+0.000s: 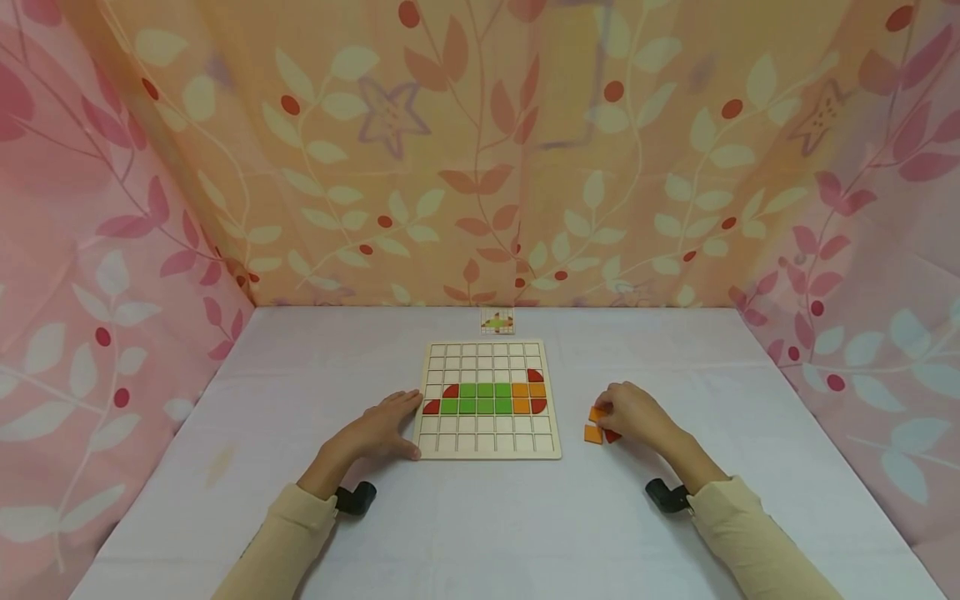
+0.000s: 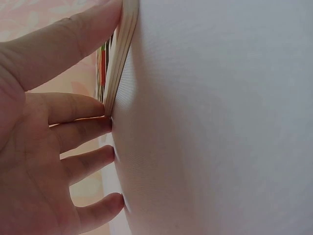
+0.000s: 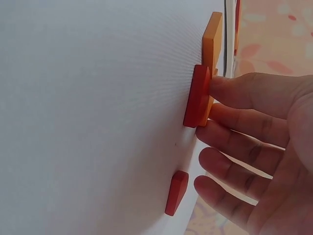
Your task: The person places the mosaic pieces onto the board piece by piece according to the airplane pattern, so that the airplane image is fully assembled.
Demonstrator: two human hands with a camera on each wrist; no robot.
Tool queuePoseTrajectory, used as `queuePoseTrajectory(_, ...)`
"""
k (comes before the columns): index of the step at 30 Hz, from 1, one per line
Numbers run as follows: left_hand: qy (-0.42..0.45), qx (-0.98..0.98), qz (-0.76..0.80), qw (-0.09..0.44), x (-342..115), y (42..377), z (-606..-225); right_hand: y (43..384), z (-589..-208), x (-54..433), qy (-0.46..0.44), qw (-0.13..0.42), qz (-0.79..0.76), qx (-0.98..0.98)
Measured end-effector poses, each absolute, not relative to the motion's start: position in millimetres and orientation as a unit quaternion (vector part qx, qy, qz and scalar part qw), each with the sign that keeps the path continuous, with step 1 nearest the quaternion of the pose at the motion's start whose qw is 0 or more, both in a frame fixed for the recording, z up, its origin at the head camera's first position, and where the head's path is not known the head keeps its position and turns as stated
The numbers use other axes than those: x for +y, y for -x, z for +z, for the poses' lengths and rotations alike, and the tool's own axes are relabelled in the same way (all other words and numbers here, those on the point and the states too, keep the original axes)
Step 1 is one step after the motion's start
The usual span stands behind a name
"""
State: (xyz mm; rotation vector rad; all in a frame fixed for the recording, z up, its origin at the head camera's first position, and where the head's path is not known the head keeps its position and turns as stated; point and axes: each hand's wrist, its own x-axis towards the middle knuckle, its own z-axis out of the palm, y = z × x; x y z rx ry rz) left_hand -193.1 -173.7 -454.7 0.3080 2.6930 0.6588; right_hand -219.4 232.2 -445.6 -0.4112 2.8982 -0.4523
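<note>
My left hand (image 1: 386, 425) rests at the left side of a pale wooden grid board (image 1: 487, 446), thumb at the near corner, other fingers spread along the edge. On the board lie green square tiles (image 1: 486, 398), orange square tiles and red rounded tiles (image 1: 432, 407). To the right of the board, my right hand (image 1: 633, 412) pinches an orange square tile (image 1: 596, 413) between thumb and index finger. Nearer me lies another orange tile (image 1: 592, 434), with a red tile (image 3: 195, 98) beside it. A second red tile (image 3: 177, 193) lies below the fingers in the right wrist view.
A small picture card (image 1: 497, 321) with a coloured grid pattern lies beyond the board's far edge. White cloth (image 1: 495, 533) covers the table. Patterned fabric (image 1: 480, 167) hangs at the back and on both sides.
</note>
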Motion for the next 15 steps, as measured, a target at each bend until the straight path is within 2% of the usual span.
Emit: queuePoseTrajectory(15,-0.109,0.951,0.227,0.179,-173.6,194.5,-454.6,225.6,-442.0,230.8,0.143,0.080,-0.168,0.972)
